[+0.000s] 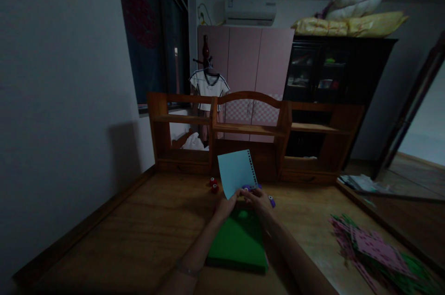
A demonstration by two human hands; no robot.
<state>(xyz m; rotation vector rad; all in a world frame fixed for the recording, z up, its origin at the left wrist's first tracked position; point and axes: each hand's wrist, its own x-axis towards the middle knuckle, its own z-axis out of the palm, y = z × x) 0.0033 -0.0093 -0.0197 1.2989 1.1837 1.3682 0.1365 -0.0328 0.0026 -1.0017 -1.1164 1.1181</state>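
Observation:
A light blue paper sheet (237, 170) with a row of punched holes along its right edge stands upright above the desk. My left hand (227, 203) pinches its lower edge. My right hand (260, 198) rests on a purple punch (247, 188) at the sheet's bottom, with another purple piece (271, 202) just right of it. Below both hands lies a green stack of paper (239, 241) on the wooden desk (132, 230).
Two red punches (213, 185) sit left of the sheet. A pile of pink and green punched sheets (377, 251) lies at the right. A wooden shelf unit (255, 132) stands at the desk's back edge. Papers (359, 183) lie at the far right.

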